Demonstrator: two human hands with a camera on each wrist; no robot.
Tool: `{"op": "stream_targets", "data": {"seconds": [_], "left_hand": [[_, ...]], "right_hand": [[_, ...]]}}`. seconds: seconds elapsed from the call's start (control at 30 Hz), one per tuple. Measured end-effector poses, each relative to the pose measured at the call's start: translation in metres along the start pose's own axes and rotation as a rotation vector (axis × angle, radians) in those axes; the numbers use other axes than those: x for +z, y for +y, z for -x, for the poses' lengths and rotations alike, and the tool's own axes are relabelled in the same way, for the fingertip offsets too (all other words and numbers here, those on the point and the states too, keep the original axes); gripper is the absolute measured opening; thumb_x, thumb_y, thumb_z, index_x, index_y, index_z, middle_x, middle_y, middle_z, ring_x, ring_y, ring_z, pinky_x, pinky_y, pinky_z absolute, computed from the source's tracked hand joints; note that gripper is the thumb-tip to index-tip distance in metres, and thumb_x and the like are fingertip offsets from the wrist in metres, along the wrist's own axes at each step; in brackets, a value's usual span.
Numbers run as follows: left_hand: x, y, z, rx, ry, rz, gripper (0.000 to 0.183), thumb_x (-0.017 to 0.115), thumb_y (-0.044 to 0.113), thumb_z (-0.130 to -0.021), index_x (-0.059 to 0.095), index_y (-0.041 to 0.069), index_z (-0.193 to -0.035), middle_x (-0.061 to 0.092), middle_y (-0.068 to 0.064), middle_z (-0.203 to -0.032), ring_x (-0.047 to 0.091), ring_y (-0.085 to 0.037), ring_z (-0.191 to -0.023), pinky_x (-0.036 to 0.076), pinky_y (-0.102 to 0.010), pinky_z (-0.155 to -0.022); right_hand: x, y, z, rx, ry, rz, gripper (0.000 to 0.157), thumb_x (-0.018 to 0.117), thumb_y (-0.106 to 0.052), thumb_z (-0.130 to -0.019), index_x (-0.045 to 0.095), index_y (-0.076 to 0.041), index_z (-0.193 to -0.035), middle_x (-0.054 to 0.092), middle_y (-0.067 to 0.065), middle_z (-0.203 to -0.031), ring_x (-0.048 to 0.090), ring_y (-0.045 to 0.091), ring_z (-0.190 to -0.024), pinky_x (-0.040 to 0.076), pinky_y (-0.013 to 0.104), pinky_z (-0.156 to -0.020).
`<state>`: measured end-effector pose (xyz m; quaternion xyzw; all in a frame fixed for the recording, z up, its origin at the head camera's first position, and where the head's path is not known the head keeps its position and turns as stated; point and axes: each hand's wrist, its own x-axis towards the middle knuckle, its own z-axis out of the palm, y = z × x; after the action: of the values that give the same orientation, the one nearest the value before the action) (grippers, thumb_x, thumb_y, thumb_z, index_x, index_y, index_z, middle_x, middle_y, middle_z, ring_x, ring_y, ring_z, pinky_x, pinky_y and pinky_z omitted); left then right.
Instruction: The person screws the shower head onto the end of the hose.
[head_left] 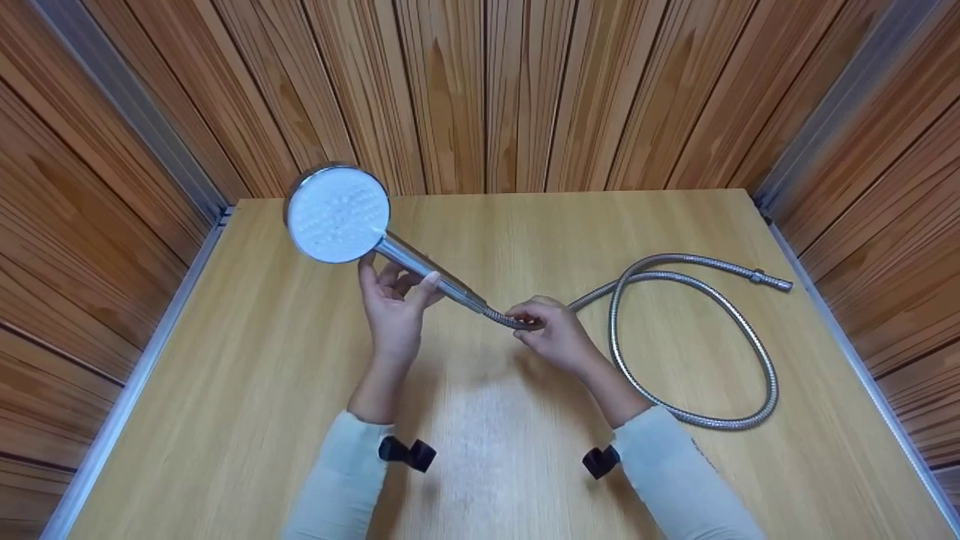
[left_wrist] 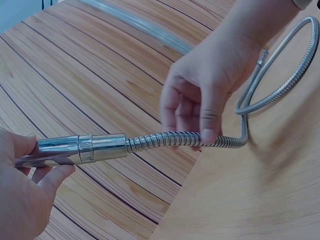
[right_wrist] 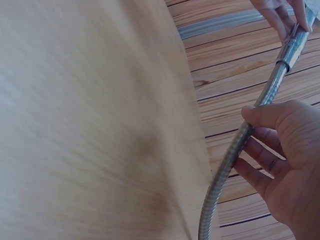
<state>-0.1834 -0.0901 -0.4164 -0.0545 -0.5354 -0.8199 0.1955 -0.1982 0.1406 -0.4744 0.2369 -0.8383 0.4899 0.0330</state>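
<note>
A chrome shower head (head_left: pixel 339 215) with a round white spray face is lifted over the table, its face turned up toward the head camera. My left hand (head_left: pixel 395 315) holds its handle (head_left: pixel 431 268) between thumb and fingers. From the handle's lower end runs a ribbed metal shower hose (left_wrist: pixel 165 139), joined at a smooth collar (left_wrist: pixel 109 146). Just beyond that joint my right hand (head_left: pixel 553 330) pinches the hose, thumb on one side and fingertips on the other, as the right wrist view also shows.
The rest of the hose (head_left: pixel 768 375) lies in a loop on the right of the wooden table (head_left: pixel 480 420), its free end fitting (head_left: pixel 772 281) near the right edge. Wood-plank walls (head_left: pixel 517 97) stand behind and at both sides, with metal strips along the edges.
</note>
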Motion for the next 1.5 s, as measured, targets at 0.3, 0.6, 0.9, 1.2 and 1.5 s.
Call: {"op": "stream_targets", "data": {"seconds": [0.3, 0.6, 0.9, 1.2, 1.5], "left_hand": [[-0.005, -0.007, -0.001, -0.07, 0.105, 0.089, 0.082, 0.066, -0.013, -0.085, 0.024, 0.014, -0.149, 0.059, -0.017, -0.111, 0.063, -0.026, -0.091, 0.06, -0.046, -0.074], [-0.018, -0.019, -0.003, -0.118, 0.204, 0.137, 0.083, 0.06, -0.012, -0.09, 0.016, 0.016, -0.155, 0.058, -0.013, -0.101, 0.066, -0.022, -0.084, 0.06, -0.044, -0.069], [-0.03, -0.03, -0.002, -0.189, 0.25, 0.155, 0.083, 0.059, -0.008, -0.092, 0.014, 0.02, -0.156, 0.056, -0.015, -0.106, 0.068, -0.023, -0.083, 0.06, -0.043, -0.071], [-0.039, -0.042, -0.002, -0.238, 0.291, 0.179, 0.088, 0.06, -0.008, -0.091, 0.01, 0.024, -0.156, 0.053, -0.016, -0.108, 0.068, -0.023, -0.082, 0.06, -0.043, -0.07], [-0.052, -0.056, -0.005, -0.311, 0.334, 0.143, 0.082, 0.059, -0.006, -0.093, 0.018, 0.026, -0.155, 0.052, -0.017, -0.113, 0.067, -0.024, -0.085, 0.059, -0.044, -0.075]], "right_hand": [[0.001, 0.006, 0.001, -0.02, -0.002, 0.03, 0.021, 0.072, 0.008, -0.082, 0.073, -0.003, -0.1, 0.066, 0.004, -0.091, 0.061, 0.02, -0.086, 0.058, 0.028, -0.075], [0.003, 0.011, 0.001, -0.062, 0.0, 0.011, 0.025, 0.072, 0.009, -0.081, 0.075, -0.004, -0.102, 0.067, 0.004, -0.091, 0.062, 0.019, -0.085, 0.058, 0.027, -0.072], [0.008, 0.018, 0.004, 0.08, -0.001, -0.173, 0.024, 0.072, 0.007, -0.082, 0.074, -0.001, -0.104, 0.068, 0.011, -0.097, 0.061, 0.024, -0.088, 0.054, 0.022, -0.073], [0.015, 0.029, 0.004, 0.165, 0.006, -0.254, 0.022, 0.074, 0.003, -0.082, 0.076, -0.005, -0.103, 0.067, 0.008, -0.098, 0.06, 0.022, -0.087, 0.053, 0.023, -0.073], [0.025, 0.032, 0.001, 0.183, 0.005, -0.16, 0.022, 0.075, 0.003, -0.082, 0.077, -0.009, -0.101, 0.067, 0.002, -0.096, 0.06, 0.021, -0.09, 0.052, 0.025, -0.075]]}}
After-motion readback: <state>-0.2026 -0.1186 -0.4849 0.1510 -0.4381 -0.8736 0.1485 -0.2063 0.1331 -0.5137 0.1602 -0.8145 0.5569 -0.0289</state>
